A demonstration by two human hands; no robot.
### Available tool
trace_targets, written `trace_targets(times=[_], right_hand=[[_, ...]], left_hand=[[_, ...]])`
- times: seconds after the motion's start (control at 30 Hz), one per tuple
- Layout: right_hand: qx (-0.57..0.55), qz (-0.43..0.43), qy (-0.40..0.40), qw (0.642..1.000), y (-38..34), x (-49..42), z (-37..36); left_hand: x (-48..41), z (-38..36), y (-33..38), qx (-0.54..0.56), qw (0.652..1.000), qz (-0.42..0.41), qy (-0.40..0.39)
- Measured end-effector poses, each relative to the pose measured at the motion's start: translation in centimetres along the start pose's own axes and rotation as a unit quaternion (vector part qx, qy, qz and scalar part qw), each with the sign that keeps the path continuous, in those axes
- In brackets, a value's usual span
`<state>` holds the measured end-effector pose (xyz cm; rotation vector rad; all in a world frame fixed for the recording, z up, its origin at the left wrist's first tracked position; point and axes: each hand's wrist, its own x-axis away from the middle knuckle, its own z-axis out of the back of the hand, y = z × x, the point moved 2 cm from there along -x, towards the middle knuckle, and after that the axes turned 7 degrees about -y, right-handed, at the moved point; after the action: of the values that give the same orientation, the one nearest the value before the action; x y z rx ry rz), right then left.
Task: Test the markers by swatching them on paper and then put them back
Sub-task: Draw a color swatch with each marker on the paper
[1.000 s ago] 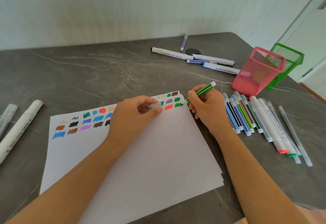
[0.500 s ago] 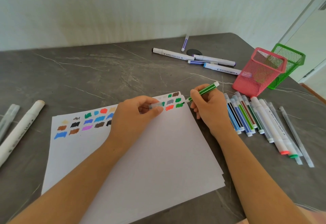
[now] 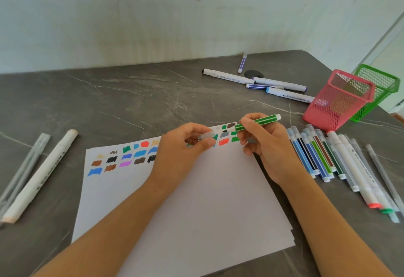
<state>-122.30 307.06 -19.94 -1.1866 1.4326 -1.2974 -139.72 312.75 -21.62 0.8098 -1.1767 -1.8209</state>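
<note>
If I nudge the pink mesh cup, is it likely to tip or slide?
Probably slides or tips easily: the pink cup is open mesh and looks nearly empty, so likely light. The table looks smooth, offering little grip. The green cup close behind may brace it on that side.

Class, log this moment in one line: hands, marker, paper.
left hand: pinches clear cap | right hand: holds green marker, uncapped, tip toward cap | paper: swatches along far edge | next: likely recapping
</note>
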Motion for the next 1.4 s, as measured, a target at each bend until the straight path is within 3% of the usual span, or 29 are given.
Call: trace_targets(times=[0.4, 0.53, 0.73, 0.9, 1.1, 1.4], right_hand=[[0.033, 0.011, -0.048, 0.998, 0.3, 0.0, -0.2], [0.044, 0.021, -0.084, 0.995, 0.3, 0.2, -0.3], [0.035, 0.007, -0.074, 0.997, -0.1, 0.4, -0.2], [0.091, 0.006, -0.092, 0.992, -0.4, 0.7, 0.4], [0.148, 0.059, -0.104, 0.982, 0.0, 0.8, 0.1], [0.180, 0.102, -0.113, 0.972, 0.7, 0.8, -0.1]], left_hand=[[0.0, -0.2, 0.2, 0.003, 1.000, -0.030, -0.008], [0.0, -0.2, 0.5, -0.016, 0.998, -0.053, -0.017], [-0.1, -0.2, 0.3, -0.061, 0.997, -0.056, -0.003], [0.3, -0.3, 0.3, -0.089, 0.990, -0.106, 0.019], [0.6, -0.5, 0.2, -0.137, 0.976, -0.163, 0.040], [0.8, -0.3, 0.1, -0.122, 0.978, -0.164, 0.031]])
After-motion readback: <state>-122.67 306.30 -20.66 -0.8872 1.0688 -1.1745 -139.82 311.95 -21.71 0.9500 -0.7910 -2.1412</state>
